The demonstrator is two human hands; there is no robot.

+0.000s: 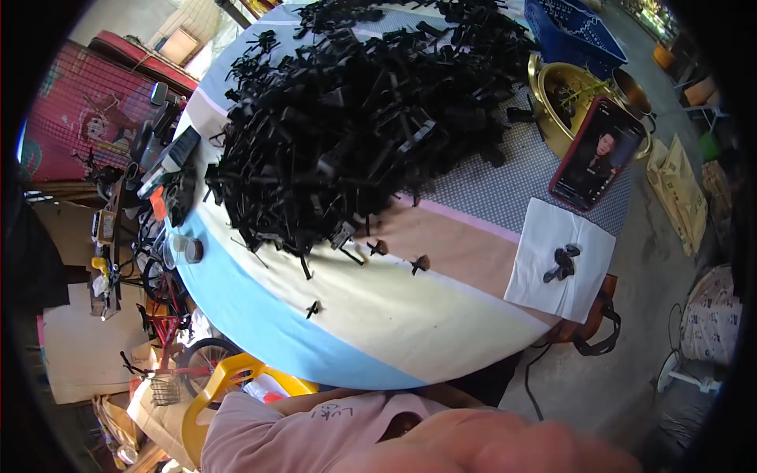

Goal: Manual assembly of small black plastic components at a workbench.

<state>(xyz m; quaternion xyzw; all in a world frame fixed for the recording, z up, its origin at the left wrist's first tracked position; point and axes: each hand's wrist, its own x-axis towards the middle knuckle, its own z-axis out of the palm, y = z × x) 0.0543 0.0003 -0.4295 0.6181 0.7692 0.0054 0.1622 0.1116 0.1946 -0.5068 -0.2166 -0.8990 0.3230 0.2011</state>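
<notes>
Neither of my hands shows. A bit of bare forearm [314, 400] lies against the near table edge, and what lies beyond it is hidden. Blurred skin fills part of the lower edge; I cannot make it out as a hand. On the round table's striped cloth [465, 331] rises a large heap of small black plastic parts [355, 126]. Several loose black parts lie in front of it, one [314, 309] nearest me. To the right, a white paper napkin [524, 272] carries several dark, wrinkled pieces [561, 266].
A phone [593, 158] playing a video leans on a gold-coloured pot [542, 118] beside a metal mug [631, 93]. Behind stands a blue plastic basket [579, 35]. A small jar [192, 251] sits at the left edge. A yellow chair [206, 402] stands lower left.
</notes>
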